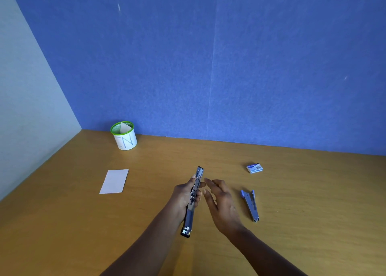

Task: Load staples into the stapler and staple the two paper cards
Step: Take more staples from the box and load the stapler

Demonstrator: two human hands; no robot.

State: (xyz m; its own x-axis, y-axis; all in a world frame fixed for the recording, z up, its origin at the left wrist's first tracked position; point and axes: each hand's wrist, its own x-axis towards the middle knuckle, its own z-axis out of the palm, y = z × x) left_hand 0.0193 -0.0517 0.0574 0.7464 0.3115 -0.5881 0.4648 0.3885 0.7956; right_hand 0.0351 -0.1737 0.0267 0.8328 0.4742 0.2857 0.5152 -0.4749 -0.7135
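An opened silver-and-black metal stapler (195,189) is gripped by the left hand (183,194); the right hand (221,202) is held beside it, fingers extended.

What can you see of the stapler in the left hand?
The stapler is long, narrow, shiny metal with dark ends, apparently swung open with its channel showing. The left hand grips its middle, holding it above the table, pointing away from the person. The open right hand hovers beside it, not clearly touching.
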